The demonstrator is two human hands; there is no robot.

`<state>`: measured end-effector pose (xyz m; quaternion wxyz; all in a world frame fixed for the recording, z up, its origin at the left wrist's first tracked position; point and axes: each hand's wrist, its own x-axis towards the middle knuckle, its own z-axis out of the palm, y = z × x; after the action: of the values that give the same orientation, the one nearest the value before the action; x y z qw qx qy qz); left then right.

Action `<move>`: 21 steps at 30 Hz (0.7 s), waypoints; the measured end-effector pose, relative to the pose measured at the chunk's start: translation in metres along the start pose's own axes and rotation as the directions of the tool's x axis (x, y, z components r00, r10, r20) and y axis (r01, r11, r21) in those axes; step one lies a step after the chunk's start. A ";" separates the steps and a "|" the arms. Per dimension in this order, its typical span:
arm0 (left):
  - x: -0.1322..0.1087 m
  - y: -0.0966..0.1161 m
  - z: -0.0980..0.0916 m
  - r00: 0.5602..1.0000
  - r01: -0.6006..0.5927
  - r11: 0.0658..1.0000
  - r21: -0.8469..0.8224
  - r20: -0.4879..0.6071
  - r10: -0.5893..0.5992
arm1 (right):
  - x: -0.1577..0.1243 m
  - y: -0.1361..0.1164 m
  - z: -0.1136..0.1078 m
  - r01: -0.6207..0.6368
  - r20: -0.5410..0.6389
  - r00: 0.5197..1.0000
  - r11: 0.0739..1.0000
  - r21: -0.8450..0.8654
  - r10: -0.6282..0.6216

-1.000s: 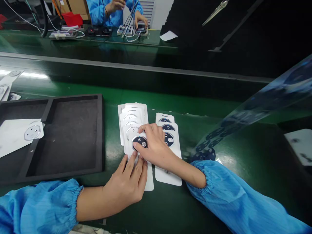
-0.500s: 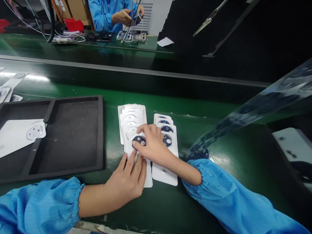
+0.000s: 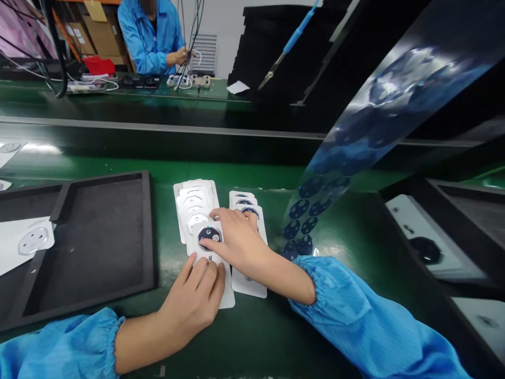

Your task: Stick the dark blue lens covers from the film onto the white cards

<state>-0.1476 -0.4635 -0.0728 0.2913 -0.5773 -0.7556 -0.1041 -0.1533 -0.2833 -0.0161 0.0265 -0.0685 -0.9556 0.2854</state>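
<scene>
A white panel (image 3: 228, 296) lies at the front of a fanned row of white panels (image 3: 192, 198) on the green bench. At its upper end is a dark eight-sided sticker (image 3: 209, 235). My right hand (image 3: 241, 239) reaches over it, thumb on the sticker and fingers spread past the panel's upper right side. My left hand (image 3: 193, 295) rests on the panel's lower left part with fingers stretched out. Under my right wrist, partly hidden, a second row of white panels (image 3: 250, 287) bears dark stickers. Clear film with dark stickers (image 3: 302, 213) stands just right of them.
A black divided tray (image 3: 148, 237) with a white panel (image 3: 11, 247) across it sits at left. More white panels (image 3: 442, 252) lie in a black tray at right. A blue-handled pointed tool (image 3: 290, 45) hangs above. A co-worker (image 3: 148, 42) is across the bench.
The view has shifted, so the film strip and right-hand tray show more fully. My right thumb has slid toward the sticker's lower edge, uncovering more of it. Both hands stay on the panel.
</scene>
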 end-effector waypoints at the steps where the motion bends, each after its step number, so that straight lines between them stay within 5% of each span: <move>1: 0.000 0.000 -0.001 0.999 -0.012 0.999 -0.032 -0.041 0.010 | -0.001 0.001 -0.010 0.042 -0.043 0.998 0.997 0.058 -0.039; 5: -0.004 0.000 -0.010 0.988 -0.100 0.964 -0.247 -0.138 0.067 | -0.002 0.026 -0.057 0.138 -0.223 0.973 0.919 0.368 -0.057; 8: -0.003 0.000 -0.013 0.981 -0.191 0.919 -0.345 -0.087 0.172 | -0.002 0.062 -0.063 0.030 -0.186 0.981 0.891 0.454 0.062; 11: 0.005 0.006 -0.010 0.965 -0.235 0.886 -0.401 0.010 0.261 | -0.004 0.088 -0.038 -0.009 -0.251 0.966 0.976 0.218 0.065; 14: 0.013 0.020 -0.003 0.945 -0.200 0.876 -0.440 0.149 0.291 | -0.014 0.086 -0.030 0.101 -0.335 0.936 0.994 -0.041 -0.109; 16: 0.016 0.029 0.002 0.932 -0.175 0.878 -0.446 0.211 0.293 | -0.030 0.075 -0.049 0.241 -0.378 0.878 0.953 -0.182 -0.294; 18: 0.017 0.035 0.005 0.934 -0.167 0.881 -0.443 0.214 0.285 | -0.052 0.067 -0.078 0.308 -0.480 0.763 0.896 -0.319 -0.433; 21: 0.015 0.038 0.008 0.956 -0.140 0.886 -0.442 0.174 0.237 | -0.089 0.075 -0.108 0.169 -0.731 0.596 0.942 -0.289 -0.332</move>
<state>-0.1169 -0.4351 -0.0777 0.0809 -0.7058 -0.6826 -0.1716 -0.0473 -0.1752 0.0319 0.4650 -0.0505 -0.8743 0.1296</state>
